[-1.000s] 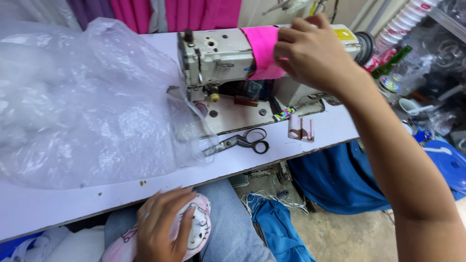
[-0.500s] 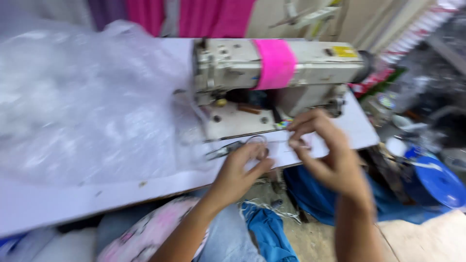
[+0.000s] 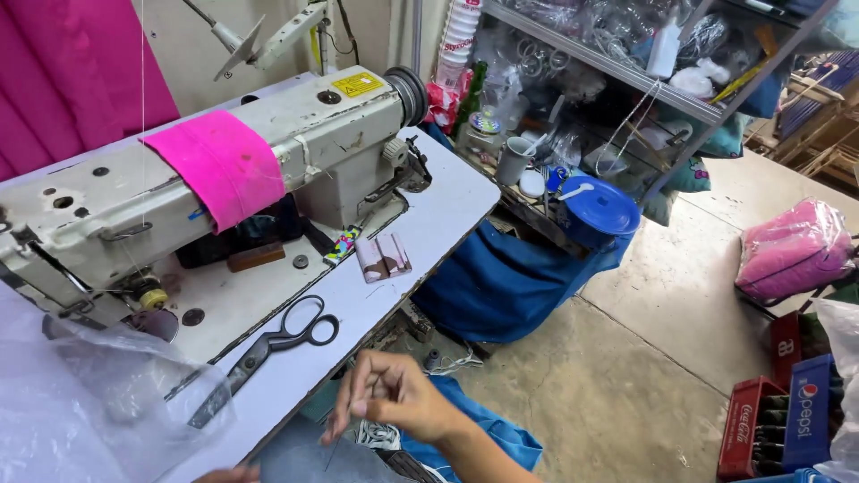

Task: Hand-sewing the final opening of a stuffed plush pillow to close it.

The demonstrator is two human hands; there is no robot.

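My right hand (image 3: 394,401) hovers just off the front edge of the white sewing table (image 3: 447,210), fingertips pinched on what looks like a thin thread or needle that slants down to the left. Only a sliver of my left hand (image 3: 228,474) shows at the bottom edge, so its fingers are hidden. Black scissors (image 3: 273,344) lie on the table just above my right hand. Behind them stands the grey sewing machine (image 3: 116,201) with a pink cloth (image 3: 219,165) draped over its arm. Clear plastic sheeting (image 3: 85,407) covers the table's left end.
A small clear holder (image 3: 383,258) lies on the table near the machine. A blue cloth (image 3: 497,282) hangs beside the table, with a blue lid (image 3: 598,204) above it. Cluttered metal shelves (image 3: 626,63) stand behind. Red and blue crates (image 3: 787,416) and a pink bag (image 3: 792,250) rest on the concrete floor.
My right hand came off the machine's pink cloth and dropped in front of the table edge. My left hand rose to meet it, then sank. The view swung right.
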